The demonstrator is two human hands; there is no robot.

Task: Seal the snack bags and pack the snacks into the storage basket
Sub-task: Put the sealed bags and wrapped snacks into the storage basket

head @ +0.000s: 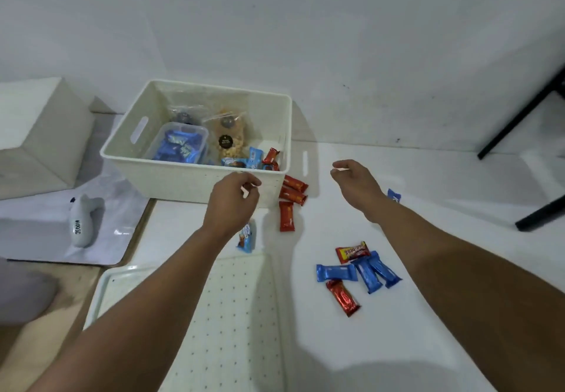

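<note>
I log: basket (189, 182) part-filled, sealed bags inside; bars (357, 272) left on table; left hand (234, 200), right hand (354, 182) loose, empty.

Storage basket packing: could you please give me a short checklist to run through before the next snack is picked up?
1. Left hand free: ok, fingers loosely curled, nothing visible in them.
2. Right hand free: ok, holds nothing.
3. Storage basket has room: ok, space above the clear snack bags and the clear tub of blue packets.
4. Snack bags sealed: cannot tell.
5. Snacks left outside: not ok, three red bars beside the basket and a mixed cluster nearer the person.
6. White perforated lid clear of basket: ok.
</note>
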